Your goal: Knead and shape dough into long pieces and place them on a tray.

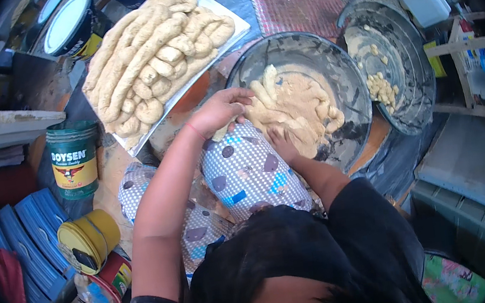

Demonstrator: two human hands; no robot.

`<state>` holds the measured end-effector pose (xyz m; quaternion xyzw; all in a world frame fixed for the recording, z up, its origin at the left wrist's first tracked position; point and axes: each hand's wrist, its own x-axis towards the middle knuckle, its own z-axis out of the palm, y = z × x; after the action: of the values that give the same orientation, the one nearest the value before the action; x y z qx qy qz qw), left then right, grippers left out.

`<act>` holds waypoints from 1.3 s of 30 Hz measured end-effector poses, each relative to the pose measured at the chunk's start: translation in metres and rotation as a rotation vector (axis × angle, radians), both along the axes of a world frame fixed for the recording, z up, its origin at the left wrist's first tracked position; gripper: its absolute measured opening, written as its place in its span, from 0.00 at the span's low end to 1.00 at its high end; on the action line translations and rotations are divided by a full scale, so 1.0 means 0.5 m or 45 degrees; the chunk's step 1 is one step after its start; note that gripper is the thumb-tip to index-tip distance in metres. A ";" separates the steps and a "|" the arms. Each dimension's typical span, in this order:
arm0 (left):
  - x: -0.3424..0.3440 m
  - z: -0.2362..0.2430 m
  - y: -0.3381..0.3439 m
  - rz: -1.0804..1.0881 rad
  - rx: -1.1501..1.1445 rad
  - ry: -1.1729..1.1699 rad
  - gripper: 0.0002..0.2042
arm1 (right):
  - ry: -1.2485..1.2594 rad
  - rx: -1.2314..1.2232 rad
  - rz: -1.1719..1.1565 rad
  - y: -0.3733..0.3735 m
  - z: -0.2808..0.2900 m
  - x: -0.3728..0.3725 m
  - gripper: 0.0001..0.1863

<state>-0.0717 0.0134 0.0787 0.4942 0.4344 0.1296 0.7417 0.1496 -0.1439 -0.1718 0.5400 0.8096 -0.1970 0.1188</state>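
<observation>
A wide black basin (349, 82) sits in front of me with pale dough (274, 115) and tan flour or crumbs (301, 88) in it. My left hand (220, 112) is at the basin's left side, fingers bent and closed round a bit of dough, which shows under the palm. Inside the basin, my right hand (282, 145) lies on the dough near the front edge, its fingers stretched out. Thick dough ropes (139, 58) are piled on a white tray (226, 11) at the far left. My knee in patterned cloth (251, 171) is against the basin.
A second black basin (415, 66) with small dough lumps (382, 89) stands to the right. A woven mat (295, 2) lies behind. Left are a green pail (74, 161), a yellow bucket (94, 240) and blue ridged plastic pieces (29, 247). A grey bin (458, 210) stands at right.
</observation>
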 end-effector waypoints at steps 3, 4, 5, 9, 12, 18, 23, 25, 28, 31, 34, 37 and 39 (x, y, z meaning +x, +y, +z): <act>0.002 0.014 -0.007 -0.046 0.119 -0.001 0.21 | 0.219 -0.111 0.036 -0.018 -0.019 0.021 0.30; -0.002 0.032 -0.011 -0.044 0.162 -0.055 0.21 | 0.347 -0.213 -0.039 -0.015 -0.019 0.019 0.29; -0.010 0.052 -0.011 -0.016 0.179 -0.058 0.21 | 0.339 -0.200 -0.009 -0.012 -0.006 0.013 0.29; -0.047 0.165 -0.003 0.262 0.310 -0.444 0.19 | 0.546 -0.267 -0.712 -0.010 -0.013 0.031 0.23; -0.106 0.235 -0.004 0.481 0.503 -0.618 0.17 | 1.071 -0.694 -1.047 0.053 -0.002 0.061 0.15; -0.183 0.305 0.018 0.570 1.189 -0.146 0.15 | 2.129 -1.317 -0.752 0.330 0.431 -0.042 0.19; -0.254 0.290 0.092 0.784 2.144 0.324 0.13 | 2.042 -0.831 -0.258 0.555 0.694 -0.217 0.20; -0.271 0.284 0.102 0.862 2.239 0.324 0.14 | 2.169 -0.683 -0.168 0.641 0.755 -0.282 0.21; -0.296 0.267 0.104 0.985 2.291 0.287 0.14 | 2.245 -0.624 -0.130 0.702 0.808 -0.347 0.17; -0.281 0.219 0.096 0.925 1.860 0.196 0.12 | 1.685 -0.535 -0.504 0.699 0.781 -0.382 0.17; -0.242 0.142 0.099 0.596 1.079 0.137 0.11 | 1.299 -0.335 -0.555 0.694 0.649 -0.401 0.28; -0.198 0.116 0.092 0.416 0.925 0.177 0.13 | 1.059 0.023 -0.472 0.687 0.603 -0.393 0.35; -0.173 0.096 0.086 0.409 1.133 0.309 0.14 | 0.994 0.132 -0.373 0.682 0.606 -0.402 0.39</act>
<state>-0.1583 0.0565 0.1270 0.7016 0.4910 0.3569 0.3733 -0.0512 0.1971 0.1310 0.5394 0.7174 -0.3607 -0.2535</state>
